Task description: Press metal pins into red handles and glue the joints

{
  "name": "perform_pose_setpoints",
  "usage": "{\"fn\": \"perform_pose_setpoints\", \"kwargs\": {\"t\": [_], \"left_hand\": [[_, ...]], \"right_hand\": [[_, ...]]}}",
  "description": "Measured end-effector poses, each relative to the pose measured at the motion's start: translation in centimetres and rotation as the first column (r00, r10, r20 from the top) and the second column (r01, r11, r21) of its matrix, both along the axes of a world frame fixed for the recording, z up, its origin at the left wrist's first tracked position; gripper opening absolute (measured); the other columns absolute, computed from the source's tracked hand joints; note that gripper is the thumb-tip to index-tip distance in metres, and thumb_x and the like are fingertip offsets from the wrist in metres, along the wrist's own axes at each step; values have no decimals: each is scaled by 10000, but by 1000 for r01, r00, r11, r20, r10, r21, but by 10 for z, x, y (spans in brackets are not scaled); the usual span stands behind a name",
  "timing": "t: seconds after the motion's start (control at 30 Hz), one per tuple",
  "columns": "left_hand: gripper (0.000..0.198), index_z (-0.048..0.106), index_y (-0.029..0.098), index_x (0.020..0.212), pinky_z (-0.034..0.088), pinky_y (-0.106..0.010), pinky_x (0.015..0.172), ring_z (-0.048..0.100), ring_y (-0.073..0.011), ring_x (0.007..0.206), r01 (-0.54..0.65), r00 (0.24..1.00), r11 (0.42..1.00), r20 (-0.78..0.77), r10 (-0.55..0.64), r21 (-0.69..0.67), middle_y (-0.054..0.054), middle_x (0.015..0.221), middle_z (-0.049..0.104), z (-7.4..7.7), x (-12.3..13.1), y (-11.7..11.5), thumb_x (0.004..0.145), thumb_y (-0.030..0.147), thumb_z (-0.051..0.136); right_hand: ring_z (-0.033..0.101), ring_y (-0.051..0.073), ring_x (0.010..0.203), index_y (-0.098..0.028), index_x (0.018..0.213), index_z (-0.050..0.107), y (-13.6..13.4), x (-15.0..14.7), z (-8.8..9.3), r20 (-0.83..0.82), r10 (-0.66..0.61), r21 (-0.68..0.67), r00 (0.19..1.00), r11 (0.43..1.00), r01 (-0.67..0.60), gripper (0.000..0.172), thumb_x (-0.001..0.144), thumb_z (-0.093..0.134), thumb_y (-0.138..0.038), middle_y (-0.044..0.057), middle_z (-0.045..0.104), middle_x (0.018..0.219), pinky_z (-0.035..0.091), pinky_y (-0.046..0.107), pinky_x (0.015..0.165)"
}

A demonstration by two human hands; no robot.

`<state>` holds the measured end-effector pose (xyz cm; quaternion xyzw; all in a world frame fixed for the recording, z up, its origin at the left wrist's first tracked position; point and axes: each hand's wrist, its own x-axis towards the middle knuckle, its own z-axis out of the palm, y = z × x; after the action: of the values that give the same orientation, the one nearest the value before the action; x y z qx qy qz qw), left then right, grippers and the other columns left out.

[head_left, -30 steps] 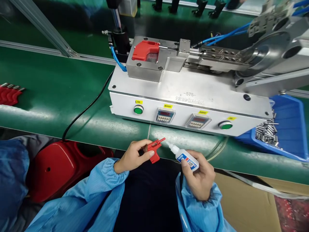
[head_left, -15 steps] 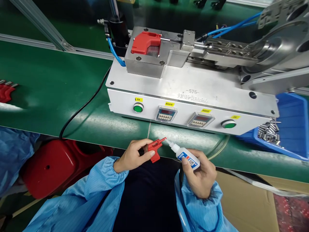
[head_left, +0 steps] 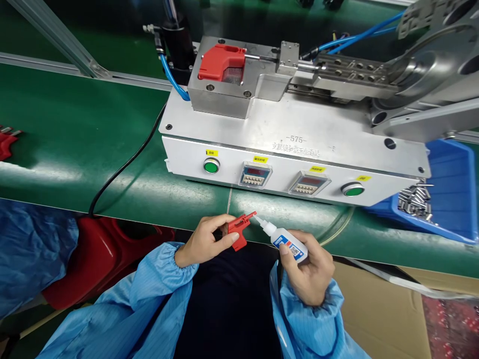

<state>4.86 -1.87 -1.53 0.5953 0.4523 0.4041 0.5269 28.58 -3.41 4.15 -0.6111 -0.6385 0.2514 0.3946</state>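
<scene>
My left hand (head_left: 204, 242) is closed around a small red plastic part (head_left: 239, 229), held just in front of the green belt's near edge. My right hand (head_left: 310, 271) grips a small white glue bottle (head_left: 286, 241) with a blue and red label. The bottle's nozzle tip touches the right end of the red part. Behind them stands a metal machine (head_left: 292, 144) with two green buttons and two small displays. Another red part (head_left: 220, 62) sits in the fixture on top of it.
A blue tray (head_left: 449, 199) with several small metal pins sits at the right of the machine. A black cable (head_left: 123, 167) runs across the green belt (head_left: 75, 149). A red container (head_left: 93, 259) is below at left, a cardboard box (head_left: 381, 314) at right.
Both hands keep the same grip, with the nozzle at the red part's end. The view has shifted slightly, so the machine sits a little lower left in the picture.
</scene>
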Motion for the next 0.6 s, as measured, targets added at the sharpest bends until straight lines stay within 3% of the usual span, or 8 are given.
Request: {"fn": "perform_pose_setpoints", "kwargs": {"t": [0.3, 0.6], "left_hand": [[267, 791, 143, 1140, 515, -244, 626, 605, -142, 642, 13, 1000, 1000, 8, -13, 8, -14, 755, 701, -1, -2, 0, 1008, 359, 707], [299, 798, 148, 1133, 523, -248, 636, 616, -149, 655, 17, 1000, 1000, 3, -17, -3, -20, 764, 712, 0, -1, -1, 1006, 405, 712]], "right_hand": [[497, 119, 483, -207, 934, 739, 0, 0, 0, -12, 11, 47, 1000, 999, -10, 158, 975, 696, -353, -7, 676, 682, 430, 261, 469], [480, 121, 465, -210, 939, 745, -1, 0, 1, -3, 18, 26, 1000, 999, -18, 176, 973, 697, -376, -9, 666, 663, 449, 267, 468]]}}
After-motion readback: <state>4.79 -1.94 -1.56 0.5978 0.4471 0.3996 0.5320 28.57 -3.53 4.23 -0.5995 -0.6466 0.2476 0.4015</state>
